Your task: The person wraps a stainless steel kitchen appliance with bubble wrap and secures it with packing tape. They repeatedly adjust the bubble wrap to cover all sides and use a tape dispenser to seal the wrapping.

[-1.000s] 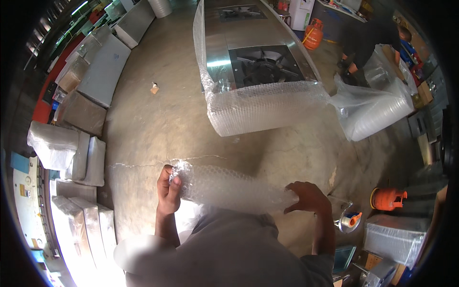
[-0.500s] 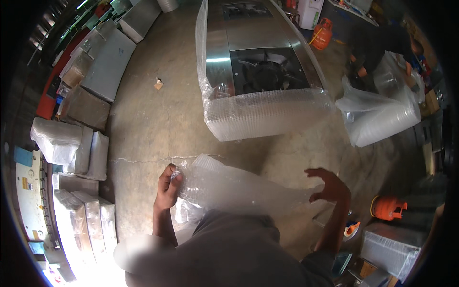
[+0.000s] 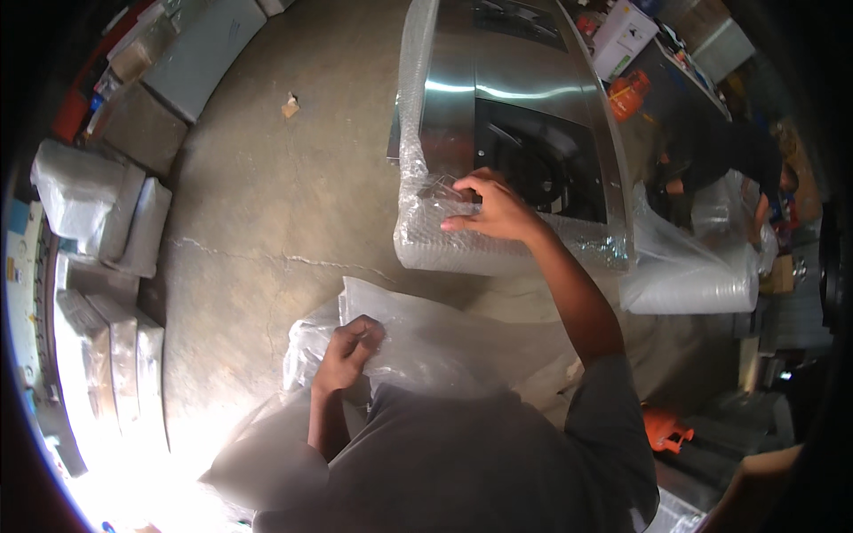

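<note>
In front of me stands a steel gas stove [image 3: 449, 133] with black burner panels, its near end and left side covered in bubble wrap [image 3: 506, 249]. My right hand [image 3: 498, 209] reaches over the stove's near left corner, fingers curved and apart with nothing between them. Closer to my body, my left hand [image 3: 349, 351] is closed, pinching a loose sheet of bubble wrap [image 3: 444, 329]. That sheet spreads to the right across my front, and more of it bunches left of the hand.
At right, another person [image 3: 724, 147] bends beside a big bubble wrap roll [image 3: 693, 289]. Orange gas cylinders stand beyond the stove [image 3: 627, 94] and near my right side [image 3: 665, 430]. Wrapped panels [image 3: 111, 355] and boxes line the left. A paper scrap [image 3: 290, 106] lies on the floor.
My right hand has left the loose sheet's right side and moved forward to the stove's corner. The view has shifted, and the stove appears closer. My left hand keeps the sheet.
</note>
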The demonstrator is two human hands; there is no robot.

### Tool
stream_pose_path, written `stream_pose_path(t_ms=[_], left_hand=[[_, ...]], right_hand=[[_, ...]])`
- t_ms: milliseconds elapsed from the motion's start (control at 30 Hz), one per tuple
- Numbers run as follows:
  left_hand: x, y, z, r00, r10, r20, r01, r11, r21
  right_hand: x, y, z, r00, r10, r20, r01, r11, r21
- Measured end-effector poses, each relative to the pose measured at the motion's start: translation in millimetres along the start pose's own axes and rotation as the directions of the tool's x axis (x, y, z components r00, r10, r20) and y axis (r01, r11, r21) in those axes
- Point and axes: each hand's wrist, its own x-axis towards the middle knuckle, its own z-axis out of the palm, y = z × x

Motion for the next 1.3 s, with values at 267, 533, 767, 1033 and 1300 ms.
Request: stream_pose_path(t_ms=[267, 533, 767, 1033, 1300], left_hand=[[2, -3, 12, 0.965, -0.139, -0.222, 0.110, 0.985, -0.136], [6, 11, 62, 0.922, -0.144, -0.359, 0.091, 0.983, -0.161], [4, 2, 95, 0.897, -0.128, -0.424, 0.054, 0.982, -0.183], [28, 6, 74, 0.915, -0.066, -0.398, 0.114, 0.989, 0.097], [82, 22, 44, 0.886, 0.213, -0.412, 0.024, 0.866, 0.499]], right_hand=[[27, 1, -8, 0.943, 0.059, 0.327, -0.192, 0.901, 0.389], [33, 12, -19, 0.884, -0.010, 0.467, -0.359, 0.625, 0.693], [34, 12, -33, 0.924, -0.035, 0.380, -0.302, 0.541, 0.785], [6, 11, -25, 0.932, 0.266, 0.245, -0.360, 0.632, 0.686], [-8, 12, -19, 0.913, 0.347, 0.216, -0.406, 0.715, 0.569]])
